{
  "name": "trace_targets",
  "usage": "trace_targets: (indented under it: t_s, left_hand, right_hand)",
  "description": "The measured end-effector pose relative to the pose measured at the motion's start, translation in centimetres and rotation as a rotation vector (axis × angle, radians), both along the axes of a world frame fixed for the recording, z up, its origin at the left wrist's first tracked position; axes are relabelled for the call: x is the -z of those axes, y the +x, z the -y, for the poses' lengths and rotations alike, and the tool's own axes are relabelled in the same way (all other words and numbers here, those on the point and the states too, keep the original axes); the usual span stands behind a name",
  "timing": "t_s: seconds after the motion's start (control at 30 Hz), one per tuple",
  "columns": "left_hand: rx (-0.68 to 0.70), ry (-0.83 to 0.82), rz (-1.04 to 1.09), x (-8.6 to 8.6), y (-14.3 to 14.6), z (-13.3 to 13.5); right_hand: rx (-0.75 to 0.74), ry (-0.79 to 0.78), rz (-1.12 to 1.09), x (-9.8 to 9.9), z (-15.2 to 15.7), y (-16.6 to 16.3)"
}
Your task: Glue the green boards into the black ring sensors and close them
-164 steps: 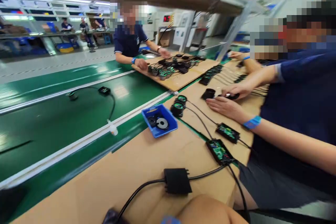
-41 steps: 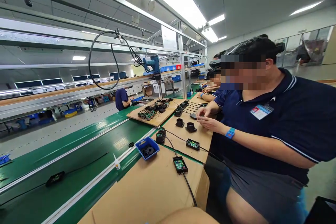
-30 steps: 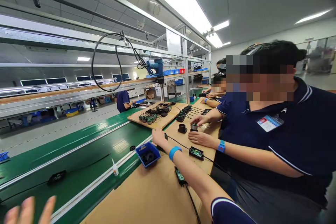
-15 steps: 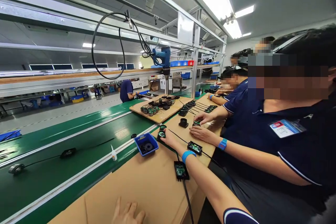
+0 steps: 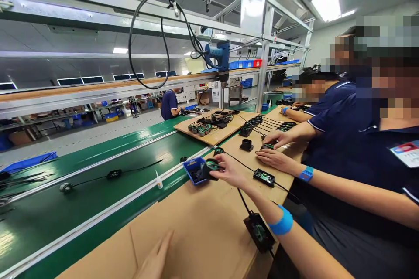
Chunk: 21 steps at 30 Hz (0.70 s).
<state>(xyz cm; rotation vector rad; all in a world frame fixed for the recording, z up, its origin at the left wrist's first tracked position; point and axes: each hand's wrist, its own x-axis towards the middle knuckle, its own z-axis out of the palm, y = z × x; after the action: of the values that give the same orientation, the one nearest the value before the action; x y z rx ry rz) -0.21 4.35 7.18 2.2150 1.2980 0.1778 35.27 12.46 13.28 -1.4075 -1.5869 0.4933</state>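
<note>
My right hand, with a blue wristband, is closed on a round black housing that has a green circuit board inside. It holds the housing above the cardboard, beside a blue bin of small black parts. A black cable drops from behind the hand to a black rectangular box with an exposed circuit board, near the table edge. Low in the view, my left hand is over the cardboard with its fingers stretched and nothing held; part of it is cut off.
A co-worker's hands handle a similar housing at the right. A second circuit box lies between us. A glue bottle stands on the green conveyor. A blue heat gun hangs overhead. A board bears several wired units.
My right hand has raised the round housing from the cardboard and drawn it nearer, and the cabled box has shifted with it. My view has turned left. My left hand has turned edge-on.
</note>
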Motion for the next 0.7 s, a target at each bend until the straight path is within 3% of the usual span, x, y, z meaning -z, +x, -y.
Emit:
trace_targets:
  t_s: [0.13,0.3,0.4,0.57,0.7]
  left_hand:
    - [-0.126,-0.018,0.262,-0.1,0.8,0.1]
    - [-0.252,0.011,0.403,-2.6,1.7,0.3]
    - [-0.278,-0.062,0.353,-3.2,0.8,0.9]
    - [-0.253,-0.073,0.363,-1.9,-0.4,2.1]
    - [-0.299,-0.049,0.34,-1.1,-0.2,2.1]
  right_hand:
    - [-0.331,-0.102,0.069,-0.2,2.5,-8.5]
    - [-0.642,-0.223,0.157,2.4,5.0,-15.8]
    - [-0.698,-0.28,0.166,3.8,5.6,-16.8]
    - [-0.798,-0.384,0.16,4.1,6.2,-15.4]
    - [-0.697,-0.488,0.267,4.1,8.0,-11.8]
